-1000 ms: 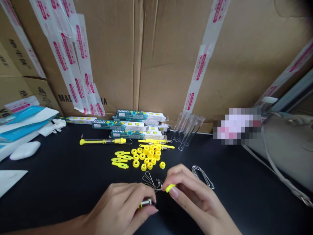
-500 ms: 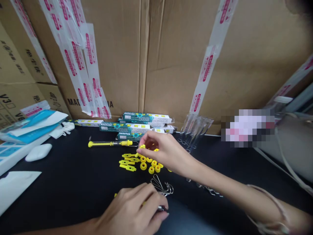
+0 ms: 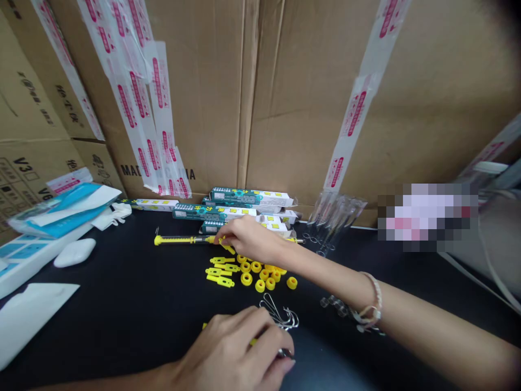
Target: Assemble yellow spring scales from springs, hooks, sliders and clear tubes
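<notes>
Cardboard cartons (image 3: 203, 98) banded with red-printed white tape fill your 12 o'clock, above a black tabletop (image 3: 114, 315). A blue-and-white package (image 3: 61, 209) lies at 9 o'clock, teal-and-white boxes (image 3: 234, 203) are stacked at 12 o'clock, and clear tubes (image 3: 336, 217) lean at 1 o'clock. Your left hand (image 3: 230, 353), at 6 o'clock, is curled shut around a yellow-and-metal part (image 3: 254, 341), mostly hidden, just beside bent wire hooks (image 3: 280, 317). Your right hand (image 3: 248, 239) reaches in from 3 o'clock, its fingers pressed together, pinching a small yellow plastic piece (image 3: 227, 248) above yellow rings (image 3: 260, 274) and flat yellow tabs (image 3: 220, 274). A yellow-handled tool (image 3: 179, 240) lies just left of those fingers.
</notes>
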{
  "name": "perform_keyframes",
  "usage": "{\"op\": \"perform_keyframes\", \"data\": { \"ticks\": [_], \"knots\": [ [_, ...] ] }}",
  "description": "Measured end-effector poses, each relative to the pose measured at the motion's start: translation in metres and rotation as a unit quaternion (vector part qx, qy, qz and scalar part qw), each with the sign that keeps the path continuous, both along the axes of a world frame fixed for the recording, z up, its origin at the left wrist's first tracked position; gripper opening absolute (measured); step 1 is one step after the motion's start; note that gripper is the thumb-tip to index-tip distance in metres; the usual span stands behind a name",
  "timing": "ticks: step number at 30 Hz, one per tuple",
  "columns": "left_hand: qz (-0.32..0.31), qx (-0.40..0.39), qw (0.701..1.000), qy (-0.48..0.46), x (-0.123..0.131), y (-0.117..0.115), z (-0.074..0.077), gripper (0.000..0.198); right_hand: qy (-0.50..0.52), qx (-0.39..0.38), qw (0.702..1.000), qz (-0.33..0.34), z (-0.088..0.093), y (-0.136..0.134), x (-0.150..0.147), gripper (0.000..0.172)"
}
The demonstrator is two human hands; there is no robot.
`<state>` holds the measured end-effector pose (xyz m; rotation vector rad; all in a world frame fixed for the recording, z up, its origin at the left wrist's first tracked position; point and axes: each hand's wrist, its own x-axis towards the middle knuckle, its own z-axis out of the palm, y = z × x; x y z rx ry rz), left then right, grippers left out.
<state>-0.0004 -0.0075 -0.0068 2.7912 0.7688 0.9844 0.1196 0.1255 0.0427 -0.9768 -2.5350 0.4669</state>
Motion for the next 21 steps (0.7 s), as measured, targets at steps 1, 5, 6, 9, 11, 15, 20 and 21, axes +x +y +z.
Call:
{"op": "perform_keyframes", "data": {
  "ticks": [1,5,6,9,11,15,20,21],
  "knots": [
    [0.000,0.000,1.000,-0.001,0.000,0.000,-0.001,0.015,-0.004,0.005,1.000,-0.004,-0.001,0.000,0.000,0.027],
    [-0.007,0.003,1.000,-0.007,0.000,0.001,-0.003,0.019,-0.014,0.017,0.999,-0.028,-0.006,-0.002,0.004,0.019],
    [-0.008,0.004,1.000,-0.007,0.000,0.001,-0.003,0.020,-0.020,0.017,0.999,-0.031,-0.008,-0.002,0.005,0.017],
    [-0.003,0.012,1.000,-0.010,-0.001,0.000,-0.003,0.022,-0.048,0.012,0.998,-0.031,-0.012,-0.002,0.009,0.006],
    [0.001,0.012,1.000,-0.009,0.000,0.000,-0.003,0.024,-0.065,0.008,0.998,-0.027,-0.014,-0.002,0.010,0.012],
    [0.004,0.010,1.000,-0.007,0.001,-0.001,-0.001,0.026,-0.080,0.003,0.996,-0.028,-0.016,-0.003,0.011,0.017],
    [0.005,0.007,1.000,-0.006,0.000,0.001,-0.001,0.030,-0.061,-0.003,0.998,-0.030,-0.016,-0.004,0.011,0.012],
    [0.005,0.003,1.000,-0.005,-0.001,0.001,-0.002,0.031,-0.052,-0.003,0.998,-0.032,-0.015,-0.005,0.012,0.012]
  ]
}}
